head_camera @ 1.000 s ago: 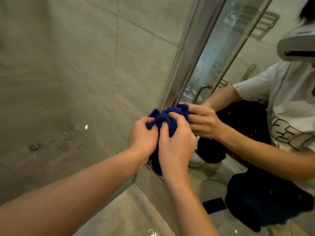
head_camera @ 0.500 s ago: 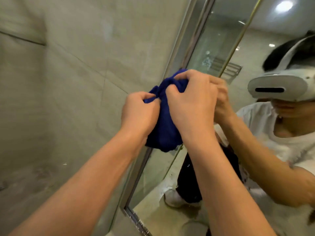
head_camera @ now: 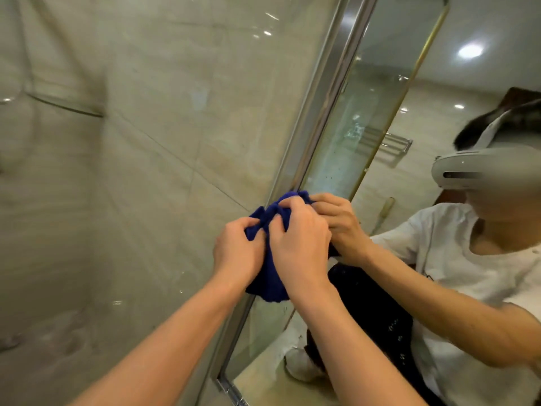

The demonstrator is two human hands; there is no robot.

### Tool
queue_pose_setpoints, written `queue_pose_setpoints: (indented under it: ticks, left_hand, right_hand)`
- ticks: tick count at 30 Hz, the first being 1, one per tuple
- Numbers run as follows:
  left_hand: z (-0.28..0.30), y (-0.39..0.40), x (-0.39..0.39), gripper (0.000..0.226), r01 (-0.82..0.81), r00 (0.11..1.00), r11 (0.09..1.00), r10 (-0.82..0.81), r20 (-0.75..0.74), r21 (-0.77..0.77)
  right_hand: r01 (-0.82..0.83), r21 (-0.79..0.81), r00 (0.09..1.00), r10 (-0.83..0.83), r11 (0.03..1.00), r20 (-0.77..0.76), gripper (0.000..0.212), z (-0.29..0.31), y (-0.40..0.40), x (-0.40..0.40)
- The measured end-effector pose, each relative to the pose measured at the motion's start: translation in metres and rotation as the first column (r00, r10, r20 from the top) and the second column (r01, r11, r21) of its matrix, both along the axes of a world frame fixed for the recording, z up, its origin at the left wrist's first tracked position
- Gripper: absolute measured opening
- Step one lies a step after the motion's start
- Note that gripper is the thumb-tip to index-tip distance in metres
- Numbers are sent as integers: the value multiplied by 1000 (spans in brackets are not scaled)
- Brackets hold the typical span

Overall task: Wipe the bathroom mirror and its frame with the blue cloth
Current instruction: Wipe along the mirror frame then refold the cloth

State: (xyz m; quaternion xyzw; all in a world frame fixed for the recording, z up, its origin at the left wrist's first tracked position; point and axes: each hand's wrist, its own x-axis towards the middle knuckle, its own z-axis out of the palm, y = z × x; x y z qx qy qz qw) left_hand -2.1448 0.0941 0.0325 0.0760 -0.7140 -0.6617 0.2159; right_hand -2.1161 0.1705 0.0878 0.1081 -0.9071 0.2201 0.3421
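- Your left hand (head_camera: 238, 253) and your right hand (head_camera: 298, 244) both have the fingers curled into the blue cloth (head_camera: 270, 284); together they hold it bunched against the frame (head_camera: 316, 112) of the mirror (head_camera: 377, 118).
- The cloth sits right under your fingertips, wrapped over the left vertical edge of the frame. A loose fold of it hangs down below your knuckles.
- As a judgement: you are in the middle of wiping the frame, at about half of its height. Above your fingers a long part of this metal strip runs upward, and below them it goes down to the bottom corner; from here I cannot say which parts are already clean.
- Just beyond your fingers, the glass shows small specks and a smeared patch higher up, so the mirror surface seems to need more wiping.
- To the left of your fingers is the tiled wall (head_camera: 131, 142), glossy, pale beige, with thin joints and small light reflections.
- Farther, inside the mirror, you see the reflection of a person in a white shirt with a headset, a metal rack on the wall, and ceiling lights.
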Motion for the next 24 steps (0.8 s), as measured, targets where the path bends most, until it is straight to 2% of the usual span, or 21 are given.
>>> queue_pose_setpoints:
  ticks: [4, 6, 8, 12, 15, 18, 20, 22, 24]
  left_hand:
    - [94, 3, -8, 15, 0, 988, 1000, 2, -157, 15]
    - [133, 3, -11, 12, -18, 979, 999, 9, -202, -43]
    - [148, 1, -12, 13, -54, 970, 993, 27, -242, -105]
    - [131, 0, -8, 21, -39, 957, 991, 1, -291, -127]
    - [112, -6, -11, 20, 1, 964, 989, -40, -262, -148]
    - [80, -12, -12, 19, 35, 981, 978, -73, -181, -207]
    - [59, -11, -13, 19, 61, 991, 968, -88, -99, -244]
    - [50, -10, -11, 27, 106, 993, 972, -114, -29, -208]
    - [54, -12, -10, 30, 178, 984, 978, -176, 31, -112]
  right_hand:
    - [23, 26, 993, -19, 999, -115, 20, 98, 5, -11]
    - [27, 34, 989, -22, 999, -146, 19, 140, 5, -14]
    - [26, 58, 987, -17, 998, -159, 18, 158, 7, -21]
    - [11, 86, 975, 9, 996, -220, 16, 137, 7, -21]
    - [37, 92, 982, -19, 995, -190, 11, 113, 13, -34]
    - [-115, 73, 987, 122, 991, -100, 7, 83, 16, -37]
    - [-54, 105, 997, 60, 993, -52, 12, 63, 9, -25]
    - [-32, 67, 999, 33, 997, -23, 15, 50, 12, -23]
    - [-109, 7, 994, 109, 994, -4, 21, 52, 14, -25]
